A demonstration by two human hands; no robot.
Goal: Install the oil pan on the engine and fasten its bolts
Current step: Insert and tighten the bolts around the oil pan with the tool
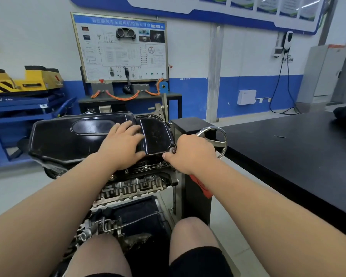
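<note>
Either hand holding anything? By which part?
Left hand lies flat on the oil pan, gripping nothing. Right hand pinches a bolt by its head at the pan's flange corner.

The training board (119,47) heading reads roughly "新能源汽车永磁电机控制实训台"; other print is illegible.

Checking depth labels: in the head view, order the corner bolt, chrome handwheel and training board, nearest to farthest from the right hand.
1. corner bolt: pinched by the right hand, at the rim of the oil pan.
2. chrome handwheel: just behind the hand, rightward.
3. training board: far back, leftward.
</note>
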